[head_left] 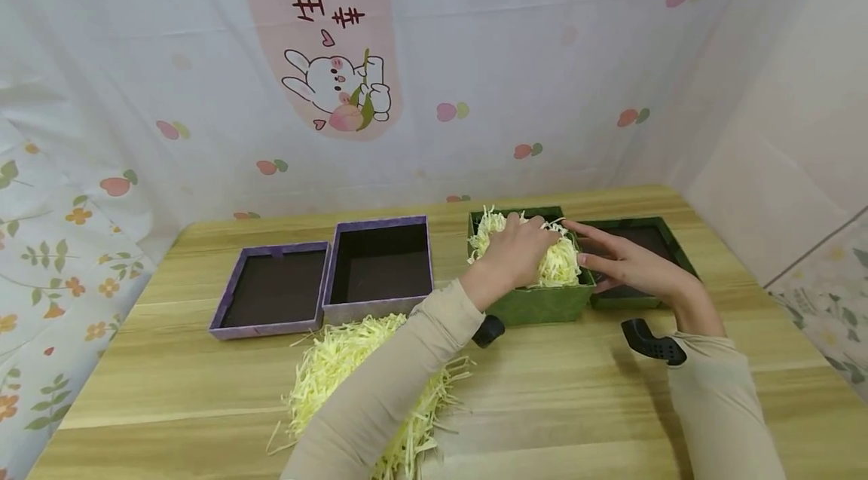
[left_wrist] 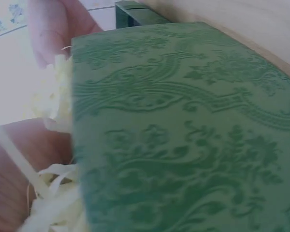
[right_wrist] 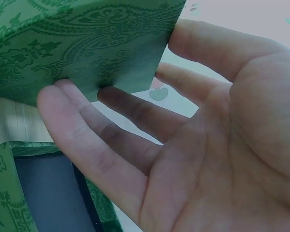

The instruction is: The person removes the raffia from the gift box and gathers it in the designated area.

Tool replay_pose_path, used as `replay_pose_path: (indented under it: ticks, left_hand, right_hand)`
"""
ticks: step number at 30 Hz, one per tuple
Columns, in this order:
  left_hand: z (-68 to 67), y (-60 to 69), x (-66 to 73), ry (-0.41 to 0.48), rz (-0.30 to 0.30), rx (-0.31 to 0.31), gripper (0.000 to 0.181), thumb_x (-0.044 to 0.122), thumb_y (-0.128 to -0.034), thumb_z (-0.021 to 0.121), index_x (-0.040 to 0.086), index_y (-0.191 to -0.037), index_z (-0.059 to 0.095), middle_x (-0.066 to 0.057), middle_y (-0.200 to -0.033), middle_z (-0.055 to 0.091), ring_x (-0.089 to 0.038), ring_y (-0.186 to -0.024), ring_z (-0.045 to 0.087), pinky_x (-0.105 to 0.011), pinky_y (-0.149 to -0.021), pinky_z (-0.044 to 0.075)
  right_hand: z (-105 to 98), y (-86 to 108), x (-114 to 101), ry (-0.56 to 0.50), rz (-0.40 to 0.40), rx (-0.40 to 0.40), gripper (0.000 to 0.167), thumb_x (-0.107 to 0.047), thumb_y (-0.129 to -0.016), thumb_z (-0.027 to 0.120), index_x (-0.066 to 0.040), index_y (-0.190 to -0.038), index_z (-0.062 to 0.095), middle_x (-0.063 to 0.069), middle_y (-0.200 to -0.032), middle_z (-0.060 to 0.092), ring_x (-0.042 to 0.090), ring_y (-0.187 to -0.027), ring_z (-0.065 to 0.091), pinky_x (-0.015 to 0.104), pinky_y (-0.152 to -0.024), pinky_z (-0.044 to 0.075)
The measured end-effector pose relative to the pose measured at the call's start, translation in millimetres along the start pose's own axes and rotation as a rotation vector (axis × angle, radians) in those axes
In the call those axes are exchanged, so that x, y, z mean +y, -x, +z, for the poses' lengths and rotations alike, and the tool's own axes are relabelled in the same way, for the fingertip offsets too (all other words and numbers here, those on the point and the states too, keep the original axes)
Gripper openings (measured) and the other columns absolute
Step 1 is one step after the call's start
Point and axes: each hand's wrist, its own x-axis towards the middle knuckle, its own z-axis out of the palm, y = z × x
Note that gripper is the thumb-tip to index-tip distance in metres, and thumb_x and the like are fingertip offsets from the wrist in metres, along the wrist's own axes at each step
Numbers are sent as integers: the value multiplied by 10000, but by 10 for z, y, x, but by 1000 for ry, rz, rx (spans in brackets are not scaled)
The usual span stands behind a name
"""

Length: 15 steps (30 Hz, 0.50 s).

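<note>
Toward the right of the table stands a green embossed box (head_left: 539, 305), heaped with pale yellow shredded paper (head_left: 559, 265). My left hand (head_left: 518, 248) rests over the shreds from above and presses on them; its fingertips are partly hidden among the strands. In the left wrist view the patterned box wall (left_wrist: 183, 121) fills most of the picture, with shreds (left_wrist: 58, 203) beside the hand. My right hand (head_left: 634, 265) lies along the box's right side. Its fingers (right_wrist: 106, 150) are extended and touch the outer wall, with the thumb near the rim.
Right of the box lies a green lid (head_left: 647, 239) with a dark inside. A purple box (head_left: 383, 265) and its purple lid (head_left: 274, 288) stand at the left. In front of them is a loose pile of yellow shredded paper (head_left: 346, 359), partly under the left forearm.
</note>
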Motion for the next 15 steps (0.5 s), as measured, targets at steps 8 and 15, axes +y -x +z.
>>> replay_pose_path:
  ticks: [8,15]
  left_hand:
    - [-143,56,-45,13,22,26,571,191,-825,716,292,-1345,504,10,-1265,479,-290,-1105,427,-415,-708,501]
    - [-283,162,-34,26,47,57,588,131,-820,705,288,-1347,498,7,-1248,481,-283,-1074,427,-386,-672,493]
  right_hand:
    - [-8,-31,-5,-47,-18,-23,644,-268,-998,449,-165,-1514,77,278,-1486,100,492,-1266,283,440,-791,509]
    - [-1,-16,-20,-48,-15,-13,686,-267,-993,461,-108,-1509,37,294,-1474,132,461,-1182,422,412,-778,517]
